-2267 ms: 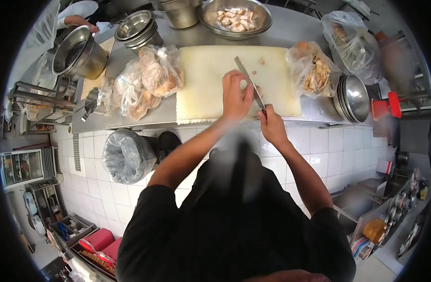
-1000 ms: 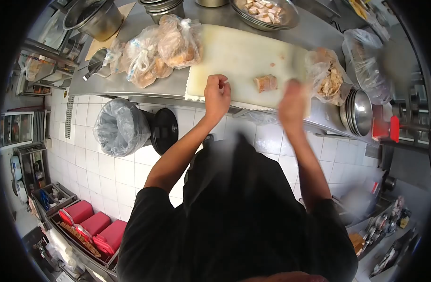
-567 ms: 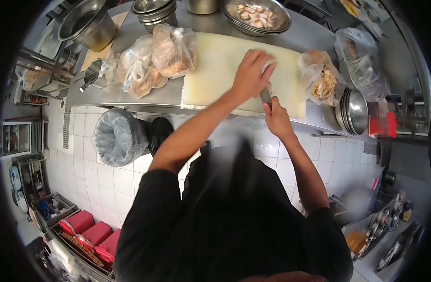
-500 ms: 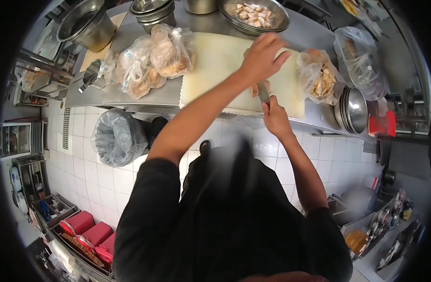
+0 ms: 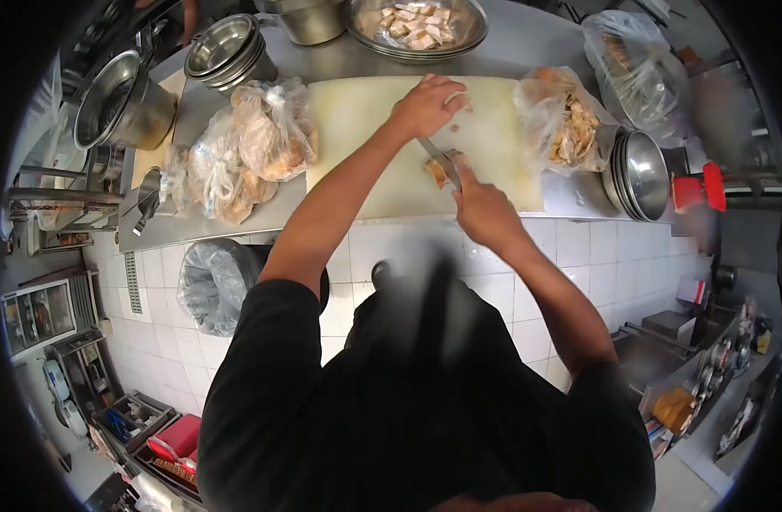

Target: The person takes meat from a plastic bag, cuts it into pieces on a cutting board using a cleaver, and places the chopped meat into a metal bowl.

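My right hand [image 5: 486, 213] grips a knife [image 5: 433, 152] near the front of the pale cutting board [image 5: 365, 175]. Its blade slants up and left across a browned chunk of food [image 5: 435, 174], possibly meat, with part lying on each side of the blade. My left hand [image 5: 427, 107] is over the back of the board, palm down, thumb and fingers apart, with nothing visible in it. Small crumbs [image 5: 455, 128] lie beside it. Just behind, a wide metal bowl [image 5: 365, 41] holds cut pale chunks [image 5: 418, 26].
Tied plastic bags of food [image 5: 276, 136] sit left of the board; an open bag of brownish pieces [image 5: 574, 136] is at its right. Stacked metal bowls [image 5: 647, 175] stand at the right edge, more pots [image 5: 122, 102] at left. A lined bin [image 5: 212, 286] stands on the floor.
The camera view has shifted. My left hand has drawn back slightly from the bowl's edge. The knife, formerly nearly upright in view, now slants further left across the chunk.
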### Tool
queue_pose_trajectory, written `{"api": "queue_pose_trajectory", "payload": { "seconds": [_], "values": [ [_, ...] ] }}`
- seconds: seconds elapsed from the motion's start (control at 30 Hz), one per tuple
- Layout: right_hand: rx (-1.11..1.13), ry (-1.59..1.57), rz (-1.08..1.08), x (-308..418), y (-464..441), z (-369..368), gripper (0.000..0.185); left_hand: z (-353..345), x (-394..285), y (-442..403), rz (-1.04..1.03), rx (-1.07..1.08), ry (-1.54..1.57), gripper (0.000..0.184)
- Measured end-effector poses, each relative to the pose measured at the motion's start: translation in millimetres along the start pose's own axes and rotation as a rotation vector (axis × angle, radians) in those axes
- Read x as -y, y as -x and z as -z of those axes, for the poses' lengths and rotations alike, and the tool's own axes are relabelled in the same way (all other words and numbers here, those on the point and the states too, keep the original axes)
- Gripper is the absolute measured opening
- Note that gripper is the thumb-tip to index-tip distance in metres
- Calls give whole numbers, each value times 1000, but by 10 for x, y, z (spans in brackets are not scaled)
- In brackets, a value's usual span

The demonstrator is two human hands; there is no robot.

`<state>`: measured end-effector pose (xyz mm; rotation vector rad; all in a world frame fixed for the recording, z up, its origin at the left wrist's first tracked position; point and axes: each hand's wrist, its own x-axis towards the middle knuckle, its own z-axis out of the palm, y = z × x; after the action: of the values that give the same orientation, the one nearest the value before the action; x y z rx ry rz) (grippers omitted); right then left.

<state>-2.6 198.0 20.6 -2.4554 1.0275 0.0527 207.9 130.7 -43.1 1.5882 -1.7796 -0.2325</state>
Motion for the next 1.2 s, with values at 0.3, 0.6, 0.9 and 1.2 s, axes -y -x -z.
{"api": "queue_pose_trajectory", "payload": {
  "seconds": [0.3,0.6,0.9,1.2],
  "values": [
    [-140,-161,-60,-247,161,-494,19,225,-536,28,-92,117,-147,33],
    [-45,-97,-125,-10,111,-212,20,14,-253,20,-30,45,-192,40],
    [-65,-132,-21,-87,89,-122,20,-250,103,-20,-71,81,-121,45],
    [-75,-171,-136,-157,144,-440,18,77,-415,-19,-166,1,-344,42]
  ]
}}
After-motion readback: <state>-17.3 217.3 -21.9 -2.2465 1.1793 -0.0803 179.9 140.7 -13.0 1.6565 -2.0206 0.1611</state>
